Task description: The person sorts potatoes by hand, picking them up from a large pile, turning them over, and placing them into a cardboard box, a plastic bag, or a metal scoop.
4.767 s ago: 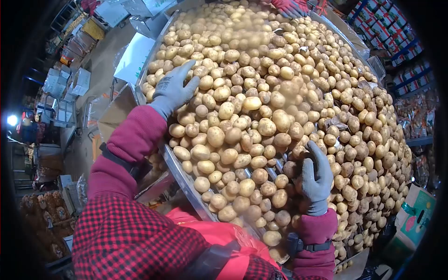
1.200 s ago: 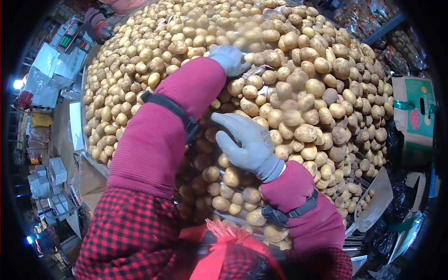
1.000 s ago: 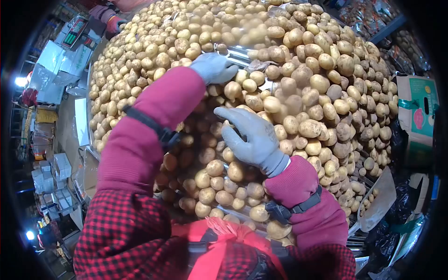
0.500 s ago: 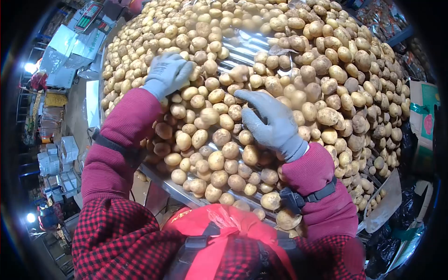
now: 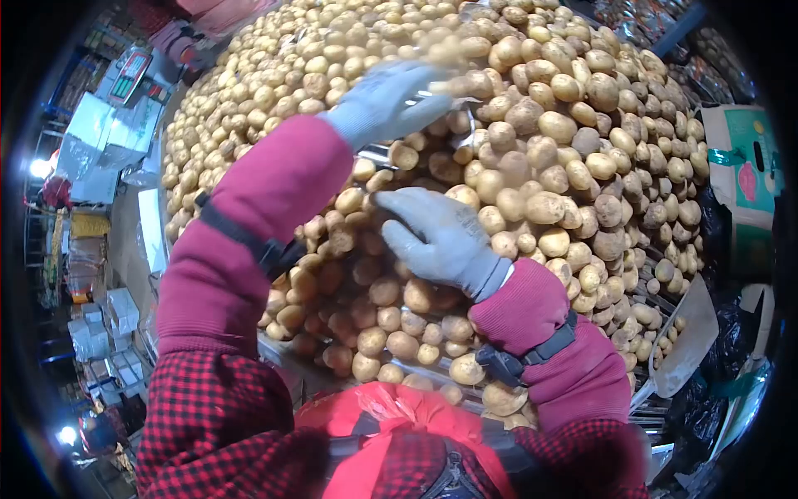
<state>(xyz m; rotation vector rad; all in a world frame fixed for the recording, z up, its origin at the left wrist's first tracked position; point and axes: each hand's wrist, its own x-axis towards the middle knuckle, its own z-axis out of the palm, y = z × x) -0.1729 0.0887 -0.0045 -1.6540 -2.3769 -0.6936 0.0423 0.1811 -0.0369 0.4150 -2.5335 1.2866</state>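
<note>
Head view: left hand (image 5: 384, 98) and right hand (image 5: 440, 237) show parted grips. That spread, to me, suits herding potatoes (image 5: 557, 126), not clasping

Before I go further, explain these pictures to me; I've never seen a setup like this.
There is no machine: a person works with a gloved left hand and right hand. Every picture comes from one camera worn on that person's head, looking forward and down. Below lies a big heap of potatoes, with metal bars showing through a gap. The left hand reaches farther out over the heap; the right is nearer the body. Whether either grips a potato is hidden.
</note>
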